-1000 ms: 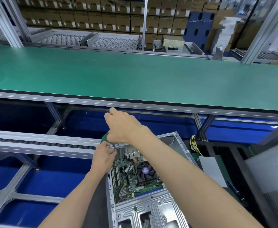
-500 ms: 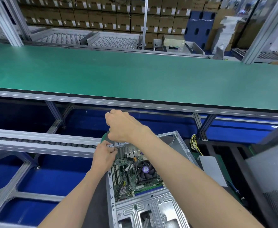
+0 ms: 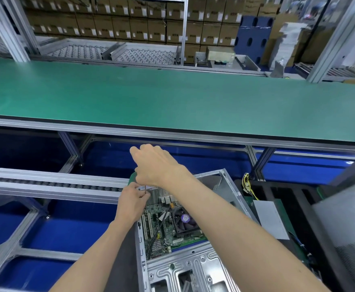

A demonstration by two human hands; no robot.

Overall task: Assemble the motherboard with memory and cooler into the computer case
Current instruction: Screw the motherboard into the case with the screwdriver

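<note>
- Computer case (image 3: 201, 268) lies open-side up below the green worktop (image 3: 172, 98); motherboard (image 3: 161, 224) with cooler fan (image 3: 186, 220) sits inside.
- Right hand (image 3: 155, 163): grip curled round the green screwdriver handle (image 3: 132, 178), held upright, probably to drive a mounting screw.
- Left hand (image 3: 131, 204): fingers pinch the shaft (image 3: 145, 189), likely steadying the tip.

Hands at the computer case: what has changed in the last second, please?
Almost nothing. The right hand grips the green-handled screwdriver upright at the far left corner of the computer case, as before; the left hand pinches its shaft. Motherboard and cooler lie unmoved.
</note>
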